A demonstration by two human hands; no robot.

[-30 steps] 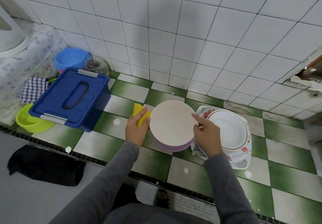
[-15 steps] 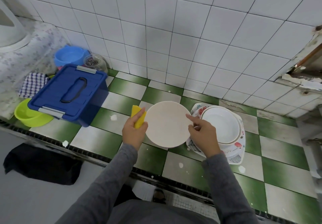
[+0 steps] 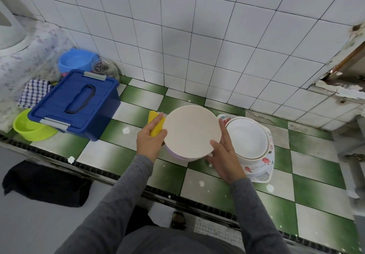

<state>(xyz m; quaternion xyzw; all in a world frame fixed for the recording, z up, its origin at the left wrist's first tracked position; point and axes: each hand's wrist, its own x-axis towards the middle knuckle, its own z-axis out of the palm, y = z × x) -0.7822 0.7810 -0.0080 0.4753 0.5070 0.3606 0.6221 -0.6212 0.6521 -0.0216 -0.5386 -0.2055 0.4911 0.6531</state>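
A cream round plate (image 3: pixel 192 130) sits on top of a stack whose lilac lower rim (image 3: pixel 173 155) shows beneath it, on the green-and-white checked counter (image 3: pixel 138 99). My left hand (image 3: pixel 151 141) holds a yellow sponge (image 3: pixel 156 124) against the plate's left edge. At the plate's right edge lies my right hand (image 3: pixel 225 155), thumb on the rim and fingers spread along the side. To the right, white bowls (image 3: pixel 246 137) are stacked on a flowered tray (image 3: pixel 262 166).
A closed blue lidded box (image 3: pixel 77 103) stands at the left, with a lime-green bowl (image 3: pixel 29 126), a checked cloth (image 3: pixel 33 93), a blue bowl (image 3: pixel 76 61) and a glass jar (image 3: pixel 103 68) around it. The tiled wall (image 3: pixel 197 36) rises behind. A dark cloth (image 3: pixel 45 184) lies on the floor.
The cream plate, lifted and tilted half a second ago, is back down flat on the stack. My right hand has shifted lower along its right edge. My left hand keeps the sponge.
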